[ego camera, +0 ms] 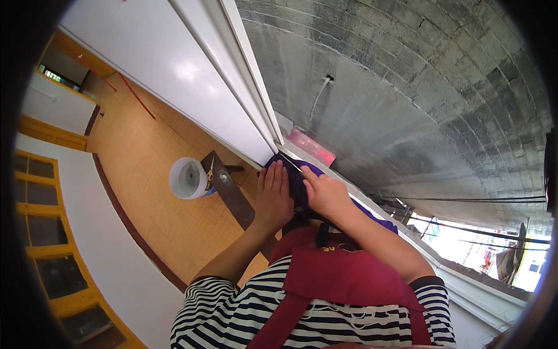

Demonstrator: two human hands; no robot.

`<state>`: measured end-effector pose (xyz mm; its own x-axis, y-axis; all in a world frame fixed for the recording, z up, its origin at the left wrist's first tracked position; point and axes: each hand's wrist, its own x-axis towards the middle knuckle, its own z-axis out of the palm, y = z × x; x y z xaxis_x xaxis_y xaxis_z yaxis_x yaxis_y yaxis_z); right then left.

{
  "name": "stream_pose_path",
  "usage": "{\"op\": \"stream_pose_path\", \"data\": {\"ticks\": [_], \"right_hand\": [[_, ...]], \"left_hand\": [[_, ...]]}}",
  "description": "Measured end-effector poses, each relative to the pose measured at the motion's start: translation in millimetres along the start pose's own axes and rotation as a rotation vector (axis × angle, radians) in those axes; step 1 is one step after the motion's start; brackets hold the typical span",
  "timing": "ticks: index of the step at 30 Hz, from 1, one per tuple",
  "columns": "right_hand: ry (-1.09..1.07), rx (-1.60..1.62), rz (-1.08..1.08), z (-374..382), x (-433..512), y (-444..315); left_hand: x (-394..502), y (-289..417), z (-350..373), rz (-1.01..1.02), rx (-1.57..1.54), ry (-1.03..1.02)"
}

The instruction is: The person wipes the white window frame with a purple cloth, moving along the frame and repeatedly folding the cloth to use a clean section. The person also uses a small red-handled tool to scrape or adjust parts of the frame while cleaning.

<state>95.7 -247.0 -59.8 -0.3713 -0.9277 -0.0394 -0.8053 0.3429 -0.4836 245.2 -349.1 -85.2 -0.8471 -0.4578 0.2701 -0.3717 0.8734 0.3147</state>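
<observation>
My left hand (276, 192) lies flat with its fingers extended on dark purple cloth (298, 185), beside the lower corner of a white window frame (257, 100). My right hand (327, 192) is closed around a thin, pointed metal tool (289, 161); its exact kind is hard to tell. The tool's tip reaches toward the frame's bottom track, close to the corner. More purple cloth spreads along the sill under my right forearm. A dark red apron (348, 275) covers my front.
At left, a white bucket (176, 185) with greyish contents stands by a dark narrow bench (233, 196). Yellow-handled scissors (210, 176) rest at the bench's edge. Outside the sill are a pinkish-red block (311, 146), a grey block wall (392, 122) and black cables (479, 231).
</observation>
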Motion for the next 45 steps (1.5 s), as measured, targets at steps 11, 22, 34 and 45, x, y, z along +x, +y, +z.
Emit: {"op": "stream_pose_path", "data": {"ticks": [11, 22, 34, 45], "right_hand": [[-0.101, 0.154, 0.188, -78, -130, 74], [0.241, 0.606, 0.218, -72, -122, 72], [0.433, 0.848, 0.125, -46, -105, 75], [0.202, 0.651, 0.250, -118, -167, 112]], "left_hand": [[-19, -15, -13, 0.008, -0.364, 0.182], [-36, -28, 32, -0.978, -1.123, -0.076], [-28, -9, -88, -0.764, -1.256, -0.134], [52, 18, -99, -0.144, -0.321, -0.117]]}}
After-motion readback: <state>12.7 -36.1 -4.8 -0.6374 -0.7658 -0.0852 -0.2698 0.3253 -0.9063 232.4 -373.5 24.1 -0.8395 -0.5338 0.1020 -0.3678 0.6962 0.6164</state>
